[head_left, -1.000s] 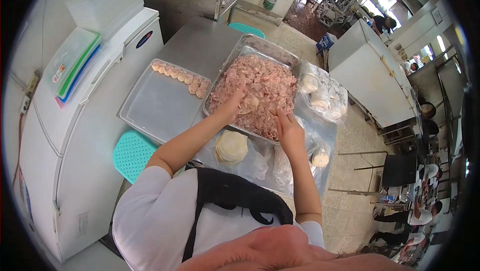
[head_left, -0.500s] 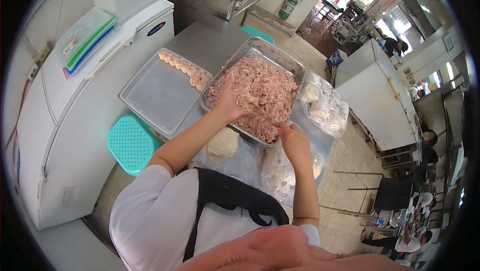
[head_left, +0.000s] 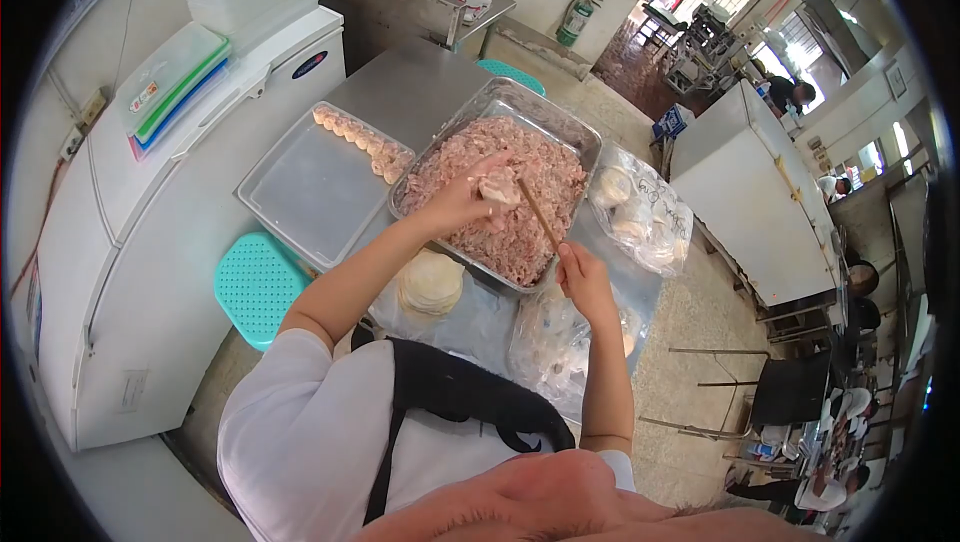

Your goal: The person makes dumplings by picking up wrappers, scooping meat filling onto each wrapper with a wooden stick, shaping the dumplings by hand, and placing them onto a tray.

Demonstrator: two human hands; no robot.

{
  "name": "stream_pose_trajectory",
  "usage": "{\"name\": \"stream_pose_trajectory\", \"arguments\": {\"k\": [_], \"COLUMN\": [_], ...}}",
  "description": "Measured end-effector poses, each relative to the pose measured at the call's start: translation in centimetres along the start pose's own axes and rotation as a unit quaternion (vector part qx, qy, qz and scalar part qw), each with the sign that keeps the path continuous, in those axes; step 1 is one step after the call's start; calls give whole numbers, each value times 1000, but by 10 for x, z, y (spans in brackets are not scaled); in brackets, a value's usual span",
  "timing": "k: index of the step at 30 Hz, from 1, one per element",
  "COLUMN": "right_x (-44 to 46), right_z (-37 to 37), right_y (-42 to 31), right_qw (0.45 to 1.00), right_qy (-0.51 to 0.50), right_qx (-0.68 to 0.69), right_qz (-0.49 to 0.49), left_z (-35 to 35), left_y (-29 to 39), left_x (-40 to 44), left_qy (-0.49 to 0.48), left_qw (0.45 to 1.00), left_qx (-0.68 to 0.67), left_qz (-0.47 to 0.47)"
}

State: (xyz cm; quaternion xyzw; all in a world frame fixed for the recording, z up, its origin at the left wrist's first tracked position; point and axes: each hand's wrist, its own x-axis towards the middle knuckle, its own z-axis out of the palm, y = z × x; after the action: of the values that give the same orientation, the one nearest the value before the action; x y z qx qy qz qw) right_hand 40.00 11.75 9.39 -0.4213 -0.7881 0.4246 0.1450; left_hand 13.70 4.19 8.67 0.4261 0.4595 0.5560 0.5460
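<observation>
A deep metal pan (head_left: 588,142) holds a heap of pink minced filling (head_left: 545,157). Above it my left hand (head_left: 465,200) has its fingers curled round a pale dumpling wrapper (head_left: 500,188). My right hand (head_left: 582,277) grips a thin wooden stick (head_left: 538,213), whose far end points at the wrapper. A stack of round wrappers (head_left: 430,284) lies on plastic in front of the pan. Left of the pan, a flat tray (head_left: 310,187) carries a row of filled dumplings (head_left: 360,140) along its far edge.
Bagged dough pieces (head_left: 640,210) lie right of the pan, and another plastic bag (head_left: 550,342) is near my right forearm. A turquoise stool (head_left: 258,287) stands beside a white freezer (head_left: 200,232) at the left. Other people are in the background at right.
The stick's end has come up out of the filling to beside the wrapper. My left hand has turned and closed more round the wrapper. The view has shifted a little.
</observation>
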Motion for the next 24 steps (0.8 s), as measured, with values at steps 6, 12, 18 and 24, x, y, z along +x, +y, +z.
{"name": "stream_pose_trajectory", "arguments": {"k": [6,12,18,24], "right_x": [-23,-1,-11,2], "right_z": [-11,9,34,18], "right_y": [-31,12,-9,45], "right_qw": [991,962,930,937], "right_qy": [-25,4,140,76], "right_qx": [-62,-101,-267,-321], "right_qz": [-114,-252,-211,-112], "left_z": [-8,-8,-25,-6], "left_y": [-2,9,-41,4], "left_x": [5,1,21,-8], "left_qy": [-75,-73,42,14], "left_qw": [922,918,961,957], "left_qx": [303,383,263,253], "left_qz": [228,68,71,-141]}}
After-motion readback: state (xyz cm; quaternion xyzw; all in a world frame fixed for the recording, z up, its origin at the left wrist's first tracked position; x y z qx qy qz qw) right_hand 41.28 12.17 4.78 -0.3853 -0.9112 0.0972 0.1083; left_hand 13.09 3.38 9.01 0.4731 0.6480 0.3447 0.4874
